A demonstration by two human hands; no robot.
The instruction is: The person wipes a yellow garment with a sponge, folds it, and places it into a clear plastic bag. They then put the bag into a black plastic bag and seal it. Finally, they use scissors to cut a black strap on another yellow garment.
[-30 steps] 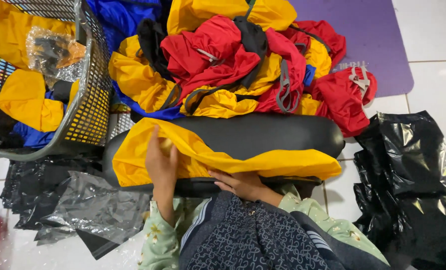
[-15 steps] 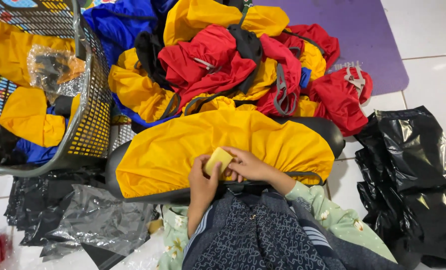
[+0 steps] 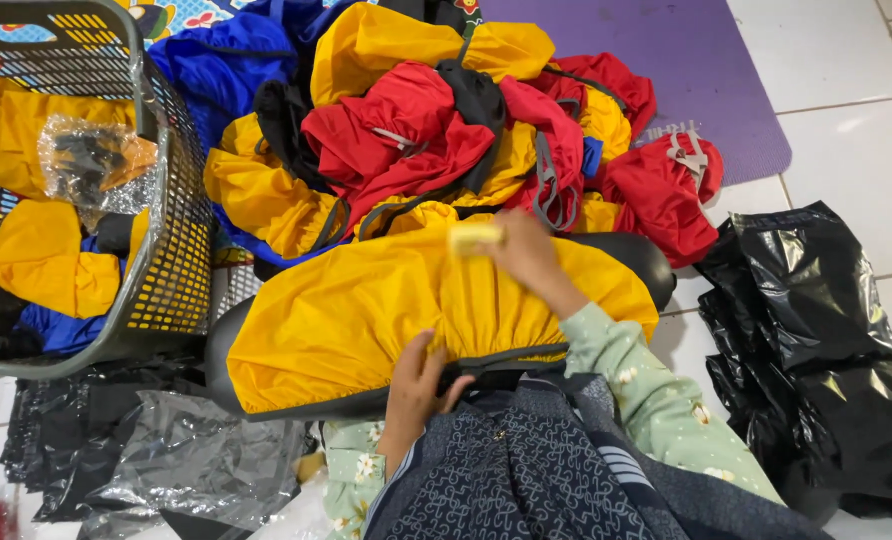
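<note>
- Right hand (image 3: 528,252) has slid up the yellow cover (image 3: 386,310) since half a second ago, pinching a small yellow block (image 3: 474,237) – looks like rubbing along it.
- Left hand (image 3: 414,385) grips the cover's near hem, stretched over the black seat (image 3: 638,252).

A clear crinkled bag (image 3: 91,165) holding dark parts lies in the basket (image 3: 171,290), upper left. Black plastic bags (image 3: 816,340) are heaped on the floor at right; more lie lower left (image 3: 116,460).

A home floor: white tiles (image 3: 846,130), purple mat (image 3: 686,70), laundry basket (image 3: 171,270).
</note>
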